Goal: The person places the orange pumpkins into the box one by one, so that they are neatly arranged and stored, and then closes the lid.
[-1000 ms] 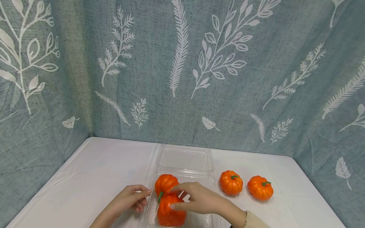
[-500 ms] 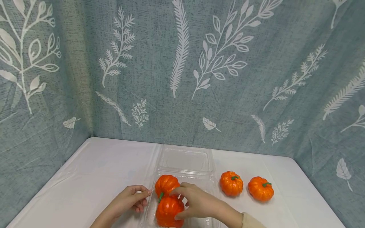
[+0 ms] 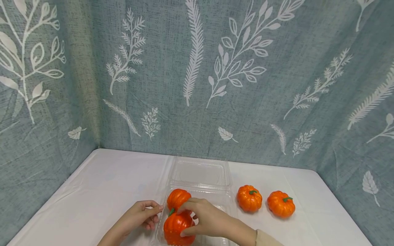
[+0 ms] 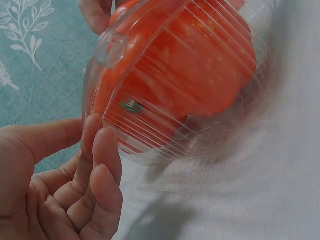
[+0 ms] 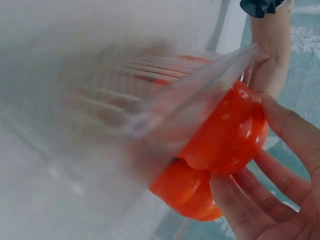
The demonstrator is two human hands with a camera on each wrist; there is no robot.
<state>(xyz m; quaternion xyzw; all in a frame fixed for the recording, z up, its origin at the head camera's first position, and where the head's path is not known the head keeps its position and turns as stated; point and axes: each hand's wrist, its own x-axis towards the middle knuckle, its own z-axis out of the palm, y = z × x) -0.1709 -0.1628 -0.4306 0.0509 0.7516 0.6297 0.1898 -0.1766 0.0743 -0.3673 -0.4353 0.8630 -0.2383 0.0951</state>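
Observation:
My right hand [image 3: 207,218] grips the nearer orange toy pumpkin [image 3: 176,228] from its right side, thumb low and fingers over the top. This pumpkin sits at the left of a clear plastic clamshell container [image 3: 230,205], against a farther pumpkin [image 3: 178,197]. A green stem [image 3: 171,212] shows between the two; which one bears it I cannot tell. At the container's left edge, my left hand [image 3: 143,215] pinches the rim. Through the ribbed wall in the left wrist view, the pumpkins [image 4: 200,65] appear close together. The right wrist view shows my fingers [image 5: 227,200] touching the pumpkin.
The container's lid [image 3: 198,172] lies folded back on the white table [image 3: 123,171]. Two more orange pumpkins, one nearer [image 3: 249,199] and one farther right [image 3: 280,204], stand to the container's right. A patterned blue-green curtain [image 3: 172,119] encloses the back and sides.
My right hand has shifted the nearer pumpkin slightly left, toward the container's left wall. The left hand has stayed at the rim, and the loose pumpkins stand as before.

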